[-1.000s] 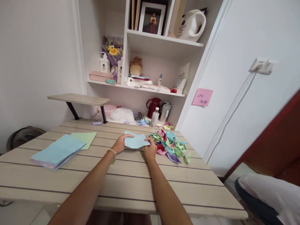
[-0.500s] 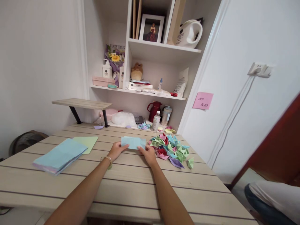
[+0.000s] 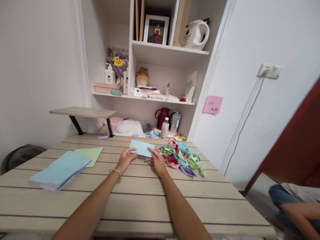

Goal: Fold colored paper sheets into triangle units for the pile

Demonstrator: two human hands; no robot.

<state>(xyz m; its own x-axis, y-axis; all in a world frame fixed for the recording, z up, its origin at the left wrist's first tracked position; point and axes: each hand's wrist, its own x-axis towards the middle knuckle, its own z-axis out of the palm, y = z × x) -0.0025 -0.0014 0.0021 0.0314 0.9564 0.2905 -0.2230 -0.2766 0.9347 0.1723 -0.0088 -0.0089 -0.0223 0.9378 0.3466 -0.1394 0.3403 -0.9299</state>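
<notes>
A light blue sheet of paper (image 3: 141,148), seemingly folded to a rectangle, is between my hands over the middle of the table. My left hand (image 3: 125,161) pinches its lower left side, thumb on top. At the right edge, my right hand (image 3: 158,162) holds the paper with a finger on its face; the other fingers show below it. Just right of my right hand lies a heap of folded paper boats (image 3: 186,156) in green, blue, red, pink and purple. To the left are a stack of blue-topped paper (image 3: 62,168) and a green sheet (image 3: 91,155).
Behind the table stands a white shelf unit (image 3: 162,98) with a bottle (image 3: 164,128), a red jug (image 3: 162,118) and a plastic bag (image 3: 130,127). A small raised shelf (image 3: 83,112) is at the back left. Another person's arm (image 3: 303,213) shows at the far right.
The blue paper has turned and tilted, showing a taller face. My right hand's fingers have shifted and spread at its right edge. The view has swung slightly right.
</notes>
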